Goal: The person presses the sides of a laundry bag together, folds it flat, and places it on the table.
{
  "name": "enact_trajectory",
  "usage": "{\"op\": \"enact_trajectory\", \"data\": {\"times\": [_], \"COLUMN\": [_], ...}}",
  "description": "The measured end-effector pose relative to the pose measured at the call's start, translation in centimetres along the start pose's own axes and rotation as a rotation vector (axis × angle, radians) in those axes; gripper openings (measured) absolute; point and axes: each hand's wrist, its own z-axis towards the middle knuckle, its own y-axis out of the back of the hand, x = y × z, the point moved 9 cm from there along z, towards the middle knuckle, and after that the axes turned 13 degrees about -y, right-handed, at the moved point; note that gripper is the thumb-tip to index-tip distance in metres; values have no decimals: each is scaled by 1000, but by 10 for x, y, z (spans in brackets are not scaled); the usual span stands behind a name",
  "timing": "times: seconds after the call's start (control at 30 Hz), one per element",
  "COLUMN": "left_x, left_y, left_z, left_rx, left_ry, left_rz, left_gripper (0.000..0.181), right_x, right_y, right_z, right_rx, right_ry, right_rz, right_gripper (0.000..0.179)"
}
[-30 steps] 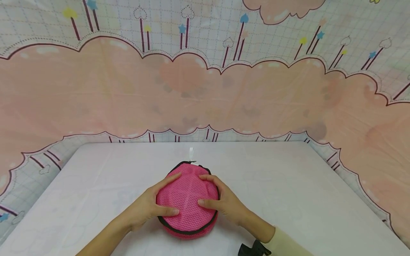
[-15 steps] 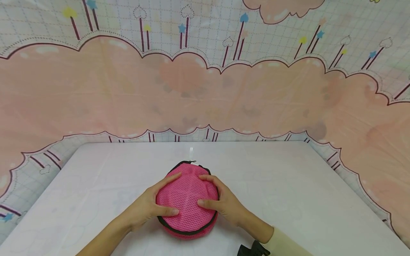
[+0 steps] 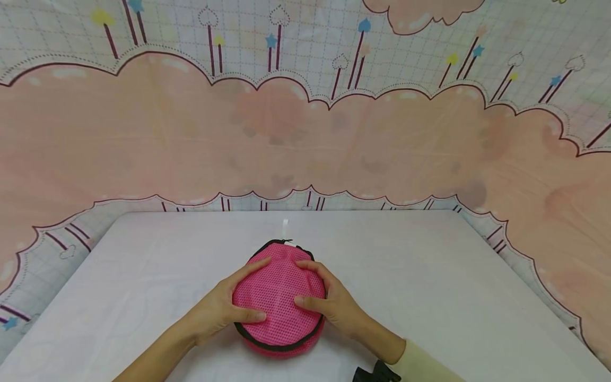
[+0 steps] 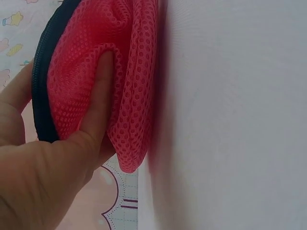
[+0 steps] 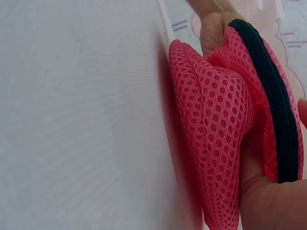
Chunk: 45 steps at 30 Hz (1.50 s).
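A round pink mesh pouch [image 3: 281, 286] with a black zipper round its edge rests on the white table, between my two hands. From the left, my left hand [image 3: 221, 307] grips it, with the thumb and one finger on top. In the left wrist view, another finger [image 4: 98, 100] presses into the mesh side below the zipper [image 4: 43, 81]. My right hand [image 3: 341, 305] holds the opposite side, thumb and a finger over the top. The right wrist view shows the zipper band [image 5: 276, 96] closed along the visible part. What the pouch contains is hidden.
The white table [image 3: 429, 276] spreads out around the pouch. A short pale strip [image 3: 285, 228] lies just behind it. At the bottom edge, a black object [image 3: 377, 372] sits by the right sleeve [image 3: 425, 363]. A patterned cloth [image 3: 305, 143] covers the background.
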Motion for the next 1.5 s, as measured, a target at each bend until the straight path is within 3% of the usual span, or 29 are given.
{"op": "enact_trajectory", "data": {"times": [0.4, 0.77, 1.07, 1.5], "left_x": [0, 3, 3, 3], "left_y": [0, 2, -2, 0], "left_z": [0, -1, -2, -2], "left_rx": [-14, 15, 23, 41], "left_ry": [20, 21, 36, 44], "left_rz": [-11, 4, -52, -3], "left_gripper": [91, 88, 89, 87], "right_x": [-2, -2, 1, 1], "right_y": [1, 3, 5, 5], "right_z": [2, 3, 1, 0], "right_rx": [12, 7, -15, -23], "right_ry": [-29, -44, -22, -32], "right_rz": [7, 18, -39, -55], "right_gripper": [61, 60, 58, 58]}}
